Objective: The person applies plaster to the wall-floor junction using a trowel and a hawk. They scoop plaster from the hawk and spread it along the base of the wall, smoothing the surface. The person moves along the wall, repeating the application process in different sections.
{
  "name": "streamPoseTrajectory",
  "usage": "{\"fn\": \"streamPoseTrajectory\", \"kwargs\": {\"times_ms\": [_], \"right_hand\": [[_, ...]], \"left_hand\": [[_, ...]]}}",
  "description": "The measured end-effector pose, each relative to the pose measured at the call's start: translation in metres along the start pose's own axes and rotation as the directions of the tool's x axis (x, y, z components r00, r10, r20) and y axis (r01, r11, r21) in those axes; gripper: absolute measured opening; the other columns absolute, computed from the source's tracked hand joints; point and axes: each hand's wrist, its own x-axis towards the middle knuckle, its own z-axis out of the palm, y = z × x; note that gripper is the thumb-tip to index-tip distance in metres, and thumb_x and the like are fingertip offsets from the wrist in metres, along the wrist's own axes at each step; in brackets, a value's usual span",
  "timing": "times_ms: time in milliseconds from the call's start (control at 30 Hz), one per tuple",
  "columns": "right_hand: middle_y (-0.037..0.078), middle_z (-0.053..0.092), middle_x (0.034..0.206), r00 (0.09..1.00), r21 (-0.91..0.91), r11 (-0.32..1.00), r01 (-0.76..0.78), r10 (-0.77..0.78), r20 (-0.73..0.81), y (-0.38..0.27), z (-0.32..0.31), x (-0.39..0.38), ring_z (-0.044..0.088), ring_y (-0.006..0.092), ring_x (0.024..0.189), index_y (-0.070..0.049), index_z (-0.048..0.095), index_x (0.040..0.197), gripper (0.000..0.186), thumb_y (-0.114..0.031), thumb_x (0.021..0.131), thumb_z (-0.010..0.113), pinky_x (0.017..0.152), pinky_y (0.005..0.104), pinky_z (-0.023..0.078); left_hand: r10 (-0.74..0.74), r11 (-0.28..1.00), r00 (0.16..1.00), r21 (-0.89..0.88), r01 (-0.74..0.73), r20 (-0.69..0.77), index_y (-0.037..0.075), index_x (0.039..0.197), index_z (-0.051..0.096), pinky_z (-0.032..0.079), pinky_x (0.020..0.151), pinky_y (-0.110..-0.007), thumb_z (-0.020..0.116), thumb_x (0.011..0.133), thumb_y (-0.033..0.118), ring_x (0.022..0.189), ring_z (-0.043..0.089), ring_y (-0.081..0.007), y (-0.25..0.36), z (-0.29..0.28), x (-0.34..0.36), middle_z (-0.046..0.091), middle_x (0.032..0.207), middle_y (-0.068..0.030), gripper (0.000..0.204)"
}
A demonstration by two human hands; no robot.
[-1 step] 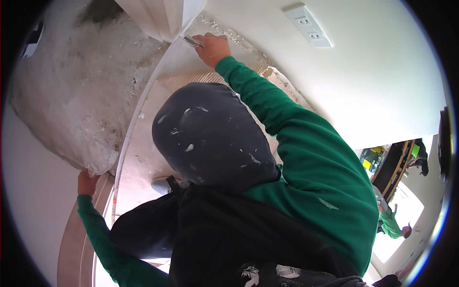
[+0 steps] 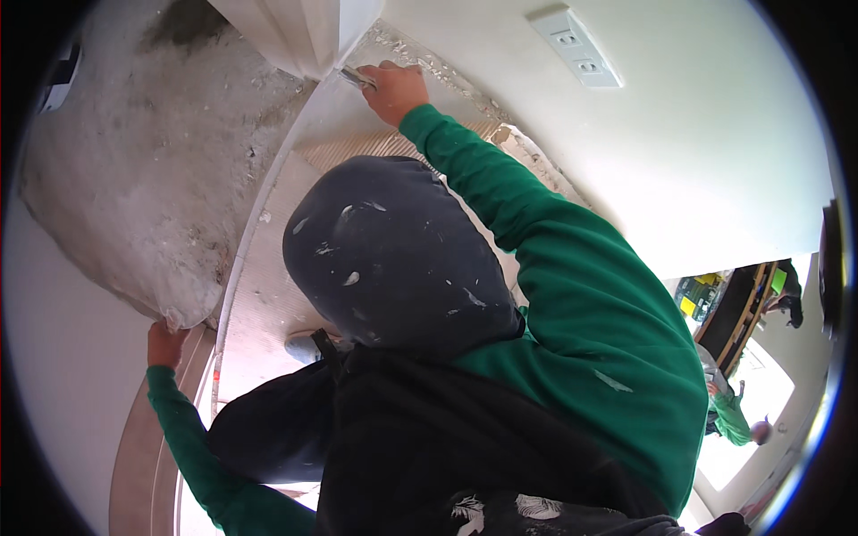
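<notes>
My right hand (image 2: 398, 92) reaches far forward to the corner where a pale door frame (image 2: 308, 36) meets the wall. Its fingers are closed on a small silver metal tool (image 2: 357, 78), whose exact kind I cannot make out. The tool lies near the end of a long thin pale strip (image 2: 259, 204) that runs along the floor edge. At the left, my left hand (image 2: 164, 347) is closed beside the foot of a brown door frame (image 2: 134, 447); something whitish shows at its fingertips, too unclear to name. My knee (image 2: 384, 246), in dark paint-spotted trousers, fills the middle.
Rough grey concrete (image 2: 134, 179) lies left of the strip, and ribbed flooring (image 2: 268, 277) to its right. Crumbs of debris (image 2: 429, 62) line the wall's base. A white socket plate (image 2: 576, 46) is on the wall. Another person (image 2: 733, 415) in green is at the far right.
</notes>
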Motion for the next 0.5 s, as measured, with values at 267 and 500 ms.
{"fn": "streamPoseTrajectory", "kwargs": {"times_ms": [267, 500], "right_hand": [[0.006, 0.063, 0.092, 0.997, -0.13, 0.991, 0.005, 0.005, 0.075, -0.003, 0.008, 0.021, 0.063, 0.0275, 0.078, -0.022, 0.064, 0.116, 0.032, -0.027, 0.086, 0.058, 0.08, 0.0472, 0.041], [0.008, 0.065, 0.095, 0.995, -0.216, 0.976, 0.01, 0.012, 0.101, -0.007, 0.013, 0.032, 0.064, 0.0278, 0.081, -0.023, 0.065, 0.116, 0.033, -0.024, 0.085, 0.054, 0.083, 0.0514, 0.041]], "left_hand": [[-0.052, 0.995, 0.999, 0.082, 0.052, -0.005, -0.007, 0.093, 0.065, 0.048, 0.069, -0.038, 0.07, 0.077, 0.021, 0.074, 0.066, -0.0222, 0.01, -0.011, -0.007, 0.069, 0.079, -0.0177, 0.032], [-0.001, 0.991, 0.999, 0.132, 0.006, -0.039, -0.009, 0.091, 0.064, 0.049, 0.069, -0.044, 0.071, 0.074, 0.025, 0.083, 0.065, -0.0427, 0.015, -0.01, -0.008, 0.065, 0.081, -0.0271, 0.039]]}}
